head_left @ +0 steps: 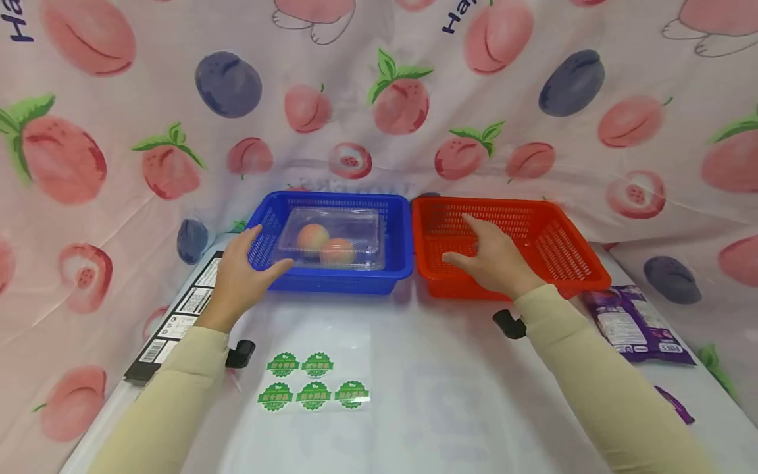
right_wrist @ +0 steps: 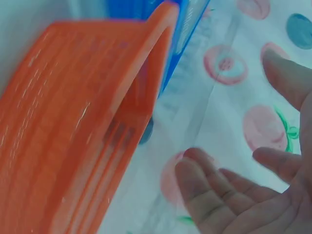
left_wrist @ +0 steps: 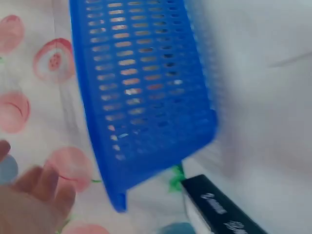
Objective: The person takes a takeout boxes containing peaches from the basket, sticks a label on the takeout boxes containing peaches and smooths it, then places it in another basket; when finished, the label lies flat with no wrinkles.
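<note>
The left hand (head_left: 245, 270), fingers spread and loose, holds nothing at the near left corner of the blue basket (head_left: 398, 263), which carries a clear box (head_left: 367, 227) of two peaches (head_left: 312, 237). The right hand (head_left: 494, 260), likewise relaxed, hovers over the empty-handed side, above the red basket (head_left: 568, 253) touching the blue one.

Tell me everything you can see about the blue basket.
The blue basket is a shallow, rectangular plastic tray with slotted, perforated walls and a solid rim. It sits upright on the white table, side by side with the red basket on its right. Inside lies a closed clear plastic clamshell box holding two peach-coloured fruits. The left hand is at its near left corner, thumb by the front wall; whether it touches cannot be told.
</note>
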`<control>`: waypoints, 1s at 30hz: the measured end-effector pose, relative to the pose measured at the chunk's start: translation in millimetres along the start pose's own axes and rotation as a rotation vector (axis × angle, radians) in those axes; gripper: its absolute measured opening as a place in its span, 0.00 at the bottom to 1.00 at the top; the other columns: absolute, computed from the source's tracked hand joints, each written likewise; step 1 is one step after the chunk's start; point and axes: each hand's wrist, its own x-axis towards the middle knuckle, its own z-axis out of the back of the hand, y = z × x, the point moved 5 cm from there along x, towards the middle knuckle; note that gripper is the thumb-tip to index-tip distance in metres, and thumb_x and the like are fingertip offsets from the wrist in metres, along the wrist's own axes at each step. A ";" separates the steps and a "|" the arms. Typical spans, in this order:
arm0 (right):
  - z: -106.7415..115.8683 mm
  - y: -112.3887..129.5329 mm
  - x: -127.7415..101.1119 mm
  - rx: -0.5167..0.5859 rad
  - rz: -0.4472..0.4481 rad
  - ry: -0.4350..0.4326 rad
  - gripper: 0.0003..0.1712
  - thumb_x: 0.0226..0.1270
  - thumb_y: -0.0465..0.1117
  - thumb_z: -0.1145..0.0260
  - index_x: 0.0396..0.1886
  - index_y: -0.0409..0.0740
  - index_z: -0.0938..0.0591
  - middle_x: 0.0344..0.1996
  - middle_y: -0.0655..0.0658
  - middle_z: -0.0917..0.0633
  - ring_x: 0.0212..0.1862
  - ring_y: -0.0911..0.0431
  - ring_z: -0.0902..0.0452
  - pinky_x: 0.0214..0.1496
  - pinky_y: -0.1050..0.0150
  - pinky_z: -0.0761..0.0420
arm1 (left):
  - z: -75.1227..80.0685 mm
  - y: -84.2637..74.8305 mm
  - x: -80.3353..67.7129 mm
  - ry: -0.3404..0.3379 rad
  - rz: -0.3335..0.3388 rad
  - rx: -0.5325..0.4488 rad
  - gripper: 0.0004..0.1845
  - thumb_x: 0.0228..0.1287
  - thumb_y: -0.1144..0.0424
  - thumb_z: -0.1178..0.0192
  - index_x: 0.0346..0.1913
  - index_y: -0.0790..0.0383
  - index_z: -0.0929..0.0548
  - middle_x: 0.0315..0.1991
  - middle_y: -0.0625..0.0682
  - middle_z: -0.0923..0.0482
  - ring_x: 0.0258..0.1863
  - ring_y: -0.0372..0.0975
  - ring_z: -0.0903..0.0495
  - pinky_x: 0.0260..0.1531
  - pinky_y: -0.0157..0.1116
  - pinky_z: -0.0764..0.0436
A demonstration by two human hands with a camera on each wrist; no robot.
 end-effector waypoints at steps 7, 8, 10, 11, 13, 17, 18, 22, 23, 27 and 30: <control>-22.7 22.6 15.3 0.162 0.034 0.010 0.52 0.65 0.48 0.27 0.81 0.48 0.46 0.75 0.37 0.38 0.63 0.39 0.29 0.58 0.43 0.22 | 0.1 32.0 -16.7 -0.073 0.225 -0.047 0.49 0.62 0.40 0.33 0.78 0.59 0.42 0.77 0.69 0.60 0.74 0.65 0.58 0.66 0.68 0.48; -26.5 25.7 17.9 0.184 0.041 0.014 0.54 0.64 0.48 0.26 0.81 0.50 0.47 0.75 0.38 0.39 0.64 0.39 0.29 0.58 0.43 0.22 | -0.9 36.3 -17.7 -0.072 0.248 -0.063 0.49 0.62 0.40 0.34 0.79 0.59 0.44 0.77 0.70 0.61 0.74 0.65 0.59 0.67 0.67 0.49; -34.7 32.0 22.6 0.229 0.047 0.029 0.57 0.61 0.48 0.24 0.82 0.53 0.50 0.76 0.40 0.40 0.65 0.39 0.30 0.58 0.44 0.22 | -3.1 45.0 -18.0 -0.066 0.271 -0.090 0.50 0.64 0.40 0.35 0.79 0.60 0.46 0.78 0.69 0.59 0.75 0.64 0.56 0.68 0.65 0.48; -38.8 35.2 25.2 0.247 0.053 0.037 0.59 0.60 0.49 0.23 0.82 0.54 0.50 0.77 0.41 0.41 0.66 0.40 0.30 0.58 0.44 0.22 | -4.5 48.7 -17.6 -0.058 0.277 -0.104 0.50 0.65 0.40 0.36 0.80 0.60 0.47 0.78 0.69 0.57 0.75 0.64 0.54 0.69 0.64 0.47; -46.5 41.6 30.1 0.271 0.067 0.053 0.60 0.59 0.50 0.23 0.82 0.54 0.50 0.77 0.41 0.41 0.67 0.40 0.31 0.59 0.45 0.22 | -7.6 55.4 -16.2 -0.038 0.291 -0.132 0.50 0.66 0.40 0.38 0.80 0.59 0.49 0.77 0.68 0.53 0.74 0.63 0.48 0.69 0.61 0.43; -61.6 53.5 43.3 0.312 0.066 0.081 0.58 0.60 0.54 0.24 0.82 0.54 0.48 0.76 0.42 0.39 0.68 0.42 0.32 0.59 0.45 0.22 | -15.1 66.7 -9.2 0.002 0.329 -0.177 0.50 0.67 0.37 0.41 0.81 0.55 0.53 0.77 0.65 0.49 0.73 0.61 0.43 0.69 0.58 0.40; -65.6 56.4 47.3 0.320 0.062 0.090 0.57 0.60 0.54 0.24 0.82 0.55 0.47 0.76 0.42 0.39 0.68 0.42 0.32 0.59 0.45 0.21 | -17.0 69.3 -7.1 0.008 0.339 -0.184 0.50 0.67 0.36 0.41 0.81 0.54 0.53 0.78 0.65 0.50 0.73 0.61 0.43 0.69 0.57 0.41; -80.7 66.6 61.9 0.335 0.055 0.126 0.55 0.62 0.54 0.25 0.81 0.55 0.47 0.75 0.40 0.38 0.69 0.41 0.33 0.59 0.46 0.22 | -23.2 77.2 0.2 0.030 0.360 -0.196 0.50 0.67 0.34 0.43 0.82 0.52 0.54 0.78 0.63 0.52 0.75 0.59 0.47 0.71 0.58 0.44; -83.8 69.0 65.1 0.333 0.057 0.131 0.55 0.62 0.54 0.25 0.81 0.55 0.47 0.75 0.40 0.38 0.69 0.41 0.33 0.59 0.46 0.22 | -24.4 78.2 1.3 0.037 0.360 -0.196 0.50 0.67 0.34 0.43 0.82 0.52 0.55 0.79 0.63 0.52 0.75 0.59 0.48 0.71 0.58 0.45; -93.0 77.6 75.3 0.328 0.068 0.146 0.55 0.62 0.52 0.25 0.81 0.54 0.46 0.75 0.40 0.39 0.69 0.40 0.33 0.61 0.46 0.23 | -27.5 81.5 4.2 0.057 0.356 -0.191 0.51 0.67 0.34 0.43 0.82 0.52 0.56 0.79 0.63 0.52 0.75 0.59 0.49 0.71 0.60 0.47; -97.4 82.3 82.1 0.299 0.075 0.145 0.55 0.61 0.53 0.25 0.81 0.54 0.46 0.76 0.40 0.39 0.69 0.40 0.32 0.61 0.46 0.24 | -28.2 83.1 5.3 0.060 0.351 -0.193 0.51 0.67 0.33 0.44 0.82 0.51 0.56 0.79 0.63 0.52 0.75 0.60 0.48 0.70 0.61 0.47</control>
